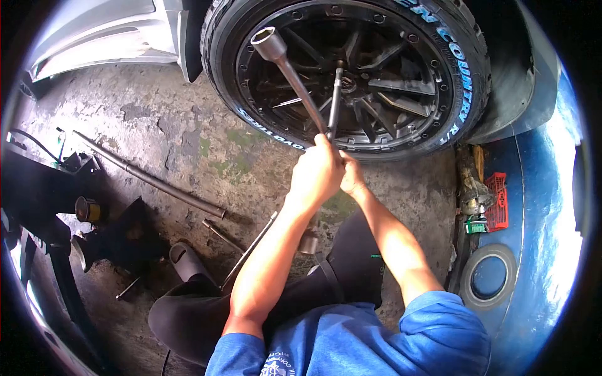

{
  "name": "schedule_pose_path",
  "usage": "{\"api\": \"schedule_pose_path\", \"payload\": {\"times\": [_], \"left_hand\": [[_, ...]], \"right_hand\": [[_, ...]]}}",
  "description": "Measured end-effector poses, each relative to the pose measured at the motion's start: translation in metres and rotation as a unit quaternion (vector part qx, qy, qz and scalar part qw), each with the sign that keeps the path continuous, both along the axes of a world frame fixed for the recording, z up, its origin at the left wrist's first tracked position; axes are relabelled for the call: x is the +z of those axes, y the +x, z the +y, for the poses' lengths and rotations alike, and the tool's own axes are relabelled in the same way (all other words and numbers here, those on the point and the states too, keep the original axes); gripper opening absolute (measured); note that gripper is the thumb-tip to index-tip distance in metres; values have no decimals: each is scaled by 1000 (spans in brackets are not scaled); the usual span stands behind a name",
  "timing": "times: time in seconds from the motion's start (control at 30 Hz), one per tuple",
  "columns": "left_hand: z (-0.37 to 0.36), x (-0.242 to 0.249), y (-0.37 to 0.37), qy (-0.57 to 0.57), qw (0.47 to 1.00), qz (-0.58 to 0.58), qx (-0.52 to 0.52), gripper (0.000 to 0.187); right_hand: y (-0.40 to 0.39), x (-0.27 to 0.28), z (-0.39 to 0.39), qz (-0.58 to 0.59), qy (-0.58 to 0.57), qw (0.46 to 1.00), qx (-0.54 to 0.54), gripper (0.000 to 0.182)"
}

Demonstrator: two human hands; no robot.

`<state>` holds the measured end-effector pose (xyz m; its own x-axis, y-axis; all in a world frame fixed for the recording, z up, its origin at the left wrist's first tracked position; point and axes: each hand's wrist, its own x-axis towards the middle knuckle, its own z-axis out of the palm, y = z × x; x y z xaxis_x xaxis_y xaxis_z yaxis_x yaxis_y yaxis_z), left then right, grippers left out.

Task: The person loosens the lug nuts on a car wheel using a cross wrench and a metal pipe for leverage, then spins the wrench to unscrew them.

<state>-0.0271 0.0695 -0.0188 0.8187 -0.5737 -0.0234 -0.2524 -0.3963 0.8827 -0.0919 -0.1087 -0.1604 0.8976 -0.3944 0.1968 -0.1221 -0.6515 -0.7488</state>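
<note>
In front of me stands a black wheel (pixel 285 37) with a chunky tyre (pixel 467 81) lettered in blue and white. Both my hands are closed round a four-way lug wrench (pixel 300 88) near its middle. My left hand (pixel 313 170) grips it where the bars meet, and my right hand (pixel 352 175) is close beside, partly hidden behind it. One bar reaches to the lug area at the wheel's centre. Another bar, with a large open socket, points up and left; a further socket shows below my hands.
A long metal pipe (pixel 157 183) lies on the worn concrete floor (pixel 207 163) at left, with a shorter bar (pixel 222 235) nearby. Dark jack-like equipment (pixel 119 235) stands far left. At right are a red plastic basket (pixel 497 202) and a grey ring (pixel 467 276) against the blue wall.
</note>
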Motion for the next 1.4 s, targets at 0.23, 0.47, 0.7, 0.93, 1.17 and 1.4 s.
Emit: {"api": "schedule_pose_path", "payload": {"times": [0.23,0.47,0.7,0.93,1.17,1.4], "left_hand": [[-4,-15,28,-56,998,-6,27,23],[5,-25,28,-229,904,352,-77,16],[82,-9,22,-31,949,297,-99,31],[239,3,72,263,935,224,-84,33],[379,-2,59,235,952,53,187,28],[401,29,55,153,925,223,265,25]], "right_hand": [[-20,177,-12,299,-342,891,-14,54],[18,315,44,244,-602,747,141,36],[-34,275,87,367,-334,867,46,36],[-2,47,122,329,369,848,192,38],[103,-118,231,357,-72,879,307,65],[120,-156,317,343,-145,868,330,66]]}}
